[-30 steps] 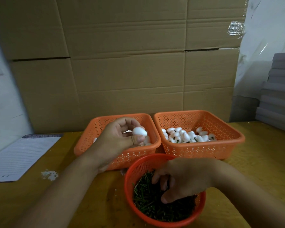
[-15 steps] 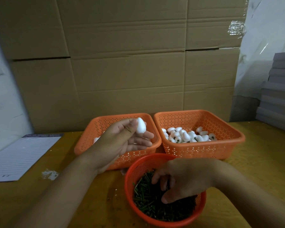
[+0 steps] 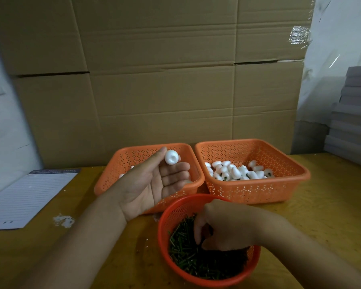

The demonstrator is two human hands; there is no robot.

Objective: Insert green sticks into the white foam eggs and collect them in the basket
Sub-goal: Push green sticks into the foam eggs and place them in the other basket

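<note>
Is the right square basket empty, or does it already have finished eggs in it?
Partly filled. The right square basket holds a low pile of white foam eggs, some showing green sticks; its upper walls are bare.

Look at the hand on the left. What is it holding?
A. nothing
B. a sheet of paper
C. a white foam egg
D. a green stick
C: the left hand pinches a white foam egg between thumb and fingertip above the left basket, with no stick in it yet.
</note>
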